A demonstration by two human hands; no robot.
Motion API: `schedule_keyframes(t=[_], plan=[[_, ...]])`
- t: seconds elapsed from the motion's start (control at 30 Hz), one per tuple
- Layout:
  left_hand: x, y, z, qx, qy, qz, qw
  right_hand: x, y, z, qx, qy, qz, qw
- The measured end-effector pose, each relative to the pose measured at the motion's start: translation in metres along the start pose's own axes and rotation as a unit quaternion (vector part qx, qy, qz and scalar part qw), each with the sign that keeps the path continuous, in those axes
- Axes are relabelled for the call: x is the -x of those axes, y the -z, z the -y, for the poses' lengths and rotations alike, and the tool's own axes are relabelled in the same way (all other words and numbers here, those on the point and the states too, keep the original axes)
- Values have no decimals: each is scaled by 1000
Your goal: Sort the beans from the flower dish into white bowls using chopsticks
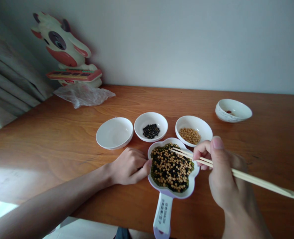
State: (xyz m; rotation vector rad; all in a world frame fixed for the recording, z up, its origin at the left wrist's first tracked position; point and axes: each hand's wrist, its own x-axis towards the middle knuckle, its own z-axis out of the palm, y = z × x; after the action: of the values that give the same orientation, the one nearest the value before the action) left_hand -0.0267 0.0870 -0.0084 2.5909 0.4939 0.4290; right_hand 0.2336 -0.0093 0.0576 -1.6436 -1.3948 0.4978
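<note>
1. Right hand (226, 172): fingers pinch the chopsticks (248, 178). Tips lie close together over the mixed beans (170, 167); whether a bean is gripped cannot be told.
2. Left hand (130, 166): fingers curled, foremost digit at the near side of the scalloped dish (193, 182); firmness of hold cannot be told.
3. Dish position: between both hands' fingers, handle (162, 214) toward the person.
4. CAUTION: an uneven pinch could let round beans roll free. A knocked handle could swivel the dish.
5. Obstruction: the yellow-bean bowl (204, 127) stands just beyond the right fingertips; a low swing could strike it.
6. Surroundings: black-bean bowl (162, 122) beyond the dish; white bowl (115, 133) beyond the left fingers; patterned bowl (221, 115) well beyond the right; plastic bag (85, 96) and cow toy (74, 56) well beyond the left.
</note>
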Motion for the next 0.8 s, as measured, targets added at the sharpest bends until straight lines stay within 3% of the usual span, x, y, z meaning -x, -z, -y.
schedule_keyframes(t=[0.8], plan=[[1, -2, 2, 4, -1, -1, 1000, -1, -2, -1, 5, 1, -17, 1000]])
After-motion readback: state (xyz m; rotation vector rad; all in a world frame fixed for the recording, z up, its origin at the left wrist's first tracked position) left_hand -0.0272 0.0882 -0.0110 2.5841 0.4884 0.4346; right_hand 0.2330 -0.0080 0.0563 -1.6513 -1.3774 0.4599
